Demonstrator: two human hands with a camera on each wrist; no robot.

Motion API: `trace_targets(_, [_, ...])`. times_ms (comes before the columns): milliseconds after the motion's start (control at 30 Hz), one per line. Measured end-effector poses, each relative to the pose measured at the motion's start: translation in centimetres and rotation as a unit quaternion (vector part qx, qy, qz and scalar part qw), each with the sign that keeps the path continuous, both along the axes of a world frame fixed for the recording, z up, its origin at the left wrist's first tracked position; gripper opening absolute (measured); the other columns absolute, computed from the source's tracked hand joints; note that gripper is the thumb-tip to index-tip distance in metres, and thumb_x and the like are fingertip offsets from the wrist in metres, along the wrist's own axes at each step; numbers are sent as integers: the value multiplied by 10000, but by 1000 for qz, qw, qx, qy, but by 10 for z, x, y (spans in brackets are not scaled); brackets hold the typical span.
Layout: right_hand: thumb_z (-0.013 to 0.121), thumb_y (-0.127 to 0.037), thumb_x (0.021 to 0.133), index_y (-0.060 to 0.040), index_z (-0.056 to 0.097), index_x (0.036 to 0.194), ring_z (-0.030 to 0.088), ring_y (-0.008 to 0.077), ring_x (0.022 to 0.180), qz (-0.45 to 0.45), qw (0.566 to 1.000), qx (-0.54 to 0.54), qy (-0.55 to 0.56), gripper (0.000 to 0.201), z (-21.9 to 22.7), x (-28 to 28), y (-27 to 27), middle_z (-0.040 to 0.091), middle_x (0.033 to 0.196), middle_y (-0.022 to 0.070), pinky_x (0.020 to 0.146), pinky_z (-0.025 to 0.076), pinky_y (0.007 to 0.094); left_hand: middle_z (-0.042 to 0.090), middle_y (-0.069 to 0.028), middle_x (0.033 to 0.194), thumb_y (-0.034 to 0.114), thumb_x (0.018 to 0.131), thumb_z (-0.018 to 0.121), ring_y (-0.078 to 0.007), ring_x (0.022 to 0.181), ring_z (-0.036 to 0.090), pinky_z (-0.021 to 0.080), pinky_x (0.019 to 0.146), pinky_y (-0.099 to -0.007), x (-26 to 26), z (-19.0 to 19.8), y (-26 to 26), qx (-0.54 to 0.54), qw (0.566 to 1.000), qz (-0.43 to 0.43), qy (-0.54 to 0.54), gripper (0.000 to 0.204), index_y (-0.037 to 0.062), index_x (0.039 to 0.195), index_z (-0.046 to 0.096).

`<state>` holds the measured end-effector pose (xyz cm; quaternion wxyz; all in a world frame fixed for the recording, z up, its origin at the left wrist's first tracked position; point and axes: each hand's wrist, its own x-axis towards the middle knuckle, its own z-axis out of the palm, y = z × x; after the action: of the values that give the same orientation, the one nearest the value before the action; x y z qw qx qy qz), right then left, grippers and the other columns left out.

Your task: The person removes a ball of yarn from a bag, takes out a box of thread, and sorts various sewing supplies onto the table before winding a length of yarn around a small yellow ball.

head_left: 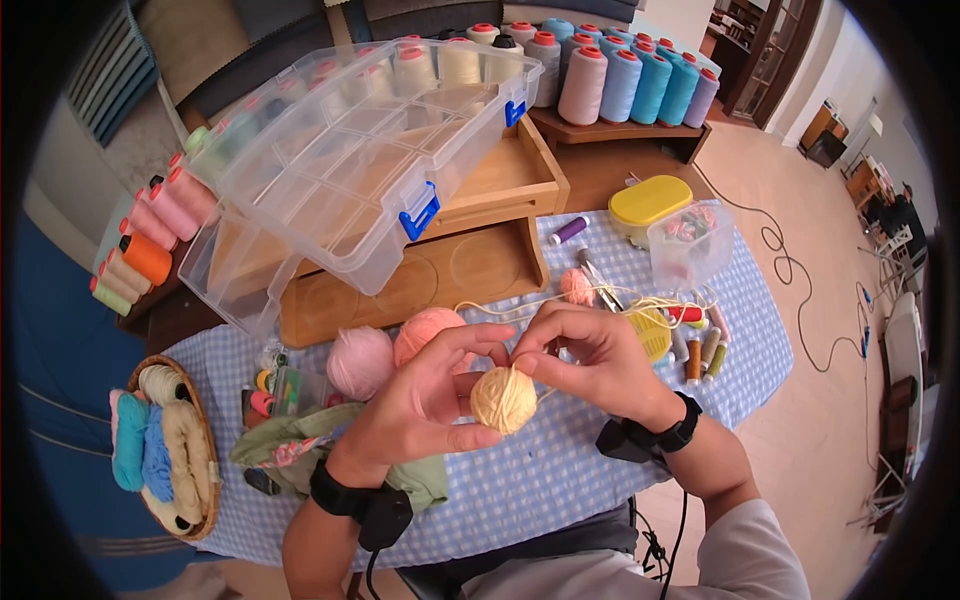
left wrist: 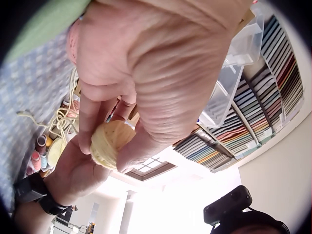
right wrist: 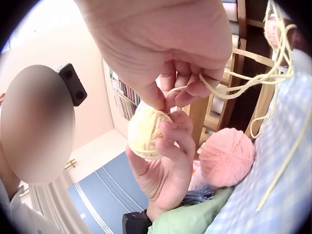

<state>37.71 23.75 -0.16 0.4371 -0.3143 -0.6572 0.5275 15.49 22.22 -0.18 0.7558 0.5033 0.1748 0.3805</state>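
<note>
A pale yellow yarn ball is held above the checked tablecloth by my left hand, thumb below and fingers behind it. My right hand pinches the yellow strand at the top of the ball between thumb and fingertips. In the right wrist view, that strand runs through the curled fingers and trails off in loose loops. The left wrist view shows the ball between the left thumb and fingers. On the cloth behind the left hand sit a coral yarn ball and a pink yarn ball.
A clear divided plastic case leans over a wooden drawer unit. Thread cones line the back. At right lie scissors, small spools and a yellow-lidded box. A yarn basket and green cloth are at left.
</note>
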Motion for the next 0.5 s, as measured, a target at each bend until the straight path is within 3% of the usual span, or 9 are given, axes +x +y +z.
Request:
trace_targets(400, [692, -72, 875, -10, 676, 915, 554, 68, 714, -2, 1000, 2, 7, 76, -2, 0, 0, 629, 846, 25, 619, 435, 221, 416, -71, 1326, -25, 795, 735, -191, 1202, 518, 457, 1019, -349, 0, -3, 1, -14, 998, -56, 21, 717, 28, 1406, 364])
trace_targets(467, [689, -68, 878, -4, 667, 918, 559, 64, 710, -4, 1000, -18, 18, 79, 0, -2, -1, 628, 853, 25, 620, 439, 217, 492, -139, 1288, -7, 767, 743, -308, 1233, 525, 457, 1019, -410, 1, -3, 0, -2, 999, -29, 33, 673, 11, 1354, 415])
trace_targets(500, [685, -64, 880, 1, 658, 922, 563, 59, 706, -6, 999, -37, 28, 82, 0, -2, -1, 628, 860, 25, 620, 443, 213, 492, -139, 1288, -7, 767, 743, -308, 1233, 525, 457, 1019, -410, 1, -4, -1, -3, 999, -28, 33, 673, 11, 1354, 415])
